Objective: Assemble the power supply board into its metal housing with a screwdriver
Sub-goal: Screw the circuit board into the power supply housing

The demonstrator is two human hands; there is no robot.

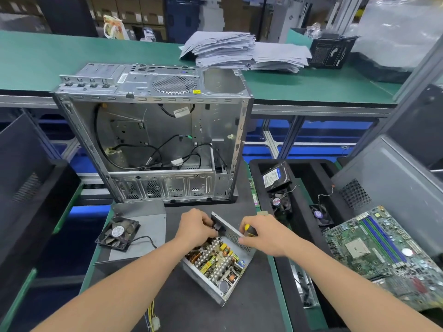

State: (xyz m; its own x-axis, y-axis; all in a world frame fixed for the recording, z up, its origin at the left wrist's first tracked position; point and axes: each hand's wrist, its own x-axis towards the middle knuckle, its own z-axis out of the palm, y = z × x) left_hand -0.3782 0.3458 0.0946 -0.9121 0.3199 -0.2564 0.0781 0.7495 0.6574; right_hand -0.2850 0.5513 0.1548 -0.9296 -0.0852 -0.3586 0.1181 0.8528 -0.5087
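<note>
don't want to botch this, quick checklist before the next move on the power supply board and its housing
1. Board seated in housing: the power supply board lies inside the metal housing. Ok.
2. Tool in hand: the right hand grips the screwdriver. Ok.
3. Work steadied: the left hand grips a black part at the housing's far wall. Ok.
4. Tip on a screw: the screwdriver's tip is hidden behind the hand and wall. Cannot tell.
5. Loose parts clear: the fan rests on the grey cover, apart to the left. Ok.
6. All board screws present: cannot tell.
</note>
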